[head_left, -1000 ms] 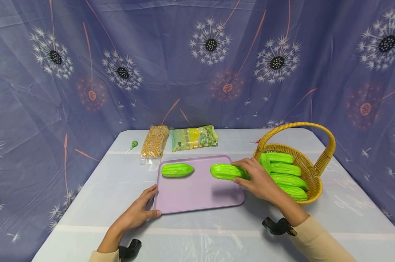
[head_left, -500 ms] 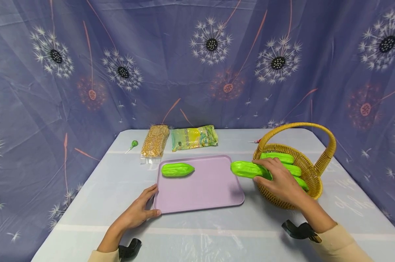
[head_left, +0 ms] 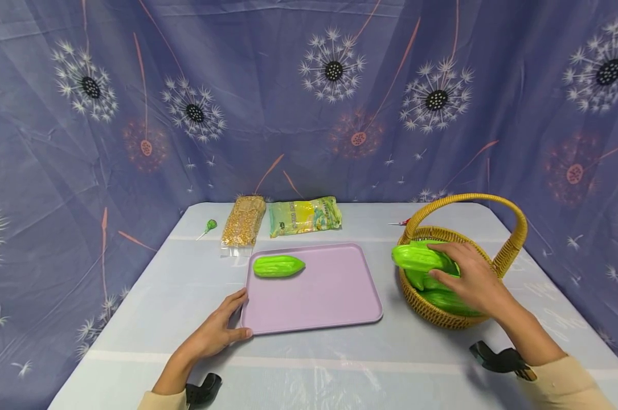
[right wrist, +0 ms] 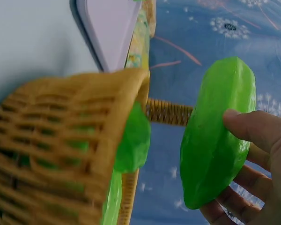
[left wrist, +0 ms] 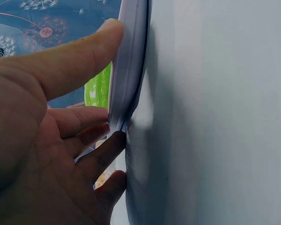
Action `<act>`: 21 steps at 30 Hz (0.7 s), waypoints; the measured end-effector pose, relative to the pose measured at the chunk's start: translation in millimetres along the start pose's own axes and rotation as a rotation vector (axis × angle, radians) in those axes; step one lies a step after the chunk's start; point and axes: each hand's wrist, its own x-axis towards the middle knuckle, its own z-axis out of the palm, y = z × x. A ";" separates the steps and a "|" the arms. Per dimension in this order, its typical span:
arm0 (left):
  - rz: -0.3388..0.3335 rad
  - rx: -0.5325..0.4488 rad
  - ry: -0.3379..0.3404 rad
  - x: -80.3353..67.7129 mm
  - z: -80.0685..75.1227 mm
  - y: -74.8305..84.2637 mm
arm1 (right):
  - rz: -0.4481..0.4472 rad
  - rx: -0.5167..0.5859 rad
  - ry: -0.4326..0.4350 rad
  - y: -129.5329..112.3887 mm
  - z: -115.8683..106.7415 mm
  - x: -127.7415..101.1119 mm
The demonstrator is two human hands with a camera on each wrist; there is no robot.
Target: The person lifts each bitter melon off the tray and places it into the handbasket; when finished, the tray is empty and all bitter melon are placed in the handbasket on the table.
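Right hand (head_left: 475, 279) grips a green bitter gourd (head_left: 416, 257), fingers curled round it, held over the wicker basket (head_left: 498, 262) at the table's 3 o'clock. The hand covers most of the gourds piled in the basket; no count possible. Left hand (head_left: 213, 333) pinches the lilac tray (head_left: 329, 296) at its 7 o'clock corner, thumb on the rim. A second gourd (head_left: 279, 266) lies at the tray's 10 o'clock. Corn kernel bag (head_left: 243, 221) and snack packet (head_left: 305, 215) sit at 12; print unreadable.
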 end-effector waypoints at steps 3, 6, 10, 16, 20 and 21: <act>-0.003 0.001 -0.001 0.3 0.3 -0.4 | 0.033 -0.010 -0.030 5.4 -5.1 -1.7; -0.007 0.002 -0.001 0.5 0.3 -0.5 | 0.059 -0.036 -0.055 10.3 -9.4 -1.7; -0.009 0.001 -0.002 0.9 0.1 0.2 | 0.073 -0.055 -0.076 16.7 -13.9 -0.2; -0.008 -0.002 -0.006 0.9 -0.3 1.6 | 0.090 -0.074 -0.094 27.1 -19.9 0.1; -0.006 0.000 -0.007 1.0 -0.6 1.8 | 0.105 -0.082 -0.103 34.4 -23.6 1.3; -0.006 0.000 -0.007 1.0 -0.7 1.9 | 0.107 -0.082 -0.105 36.2 -24.4 2.0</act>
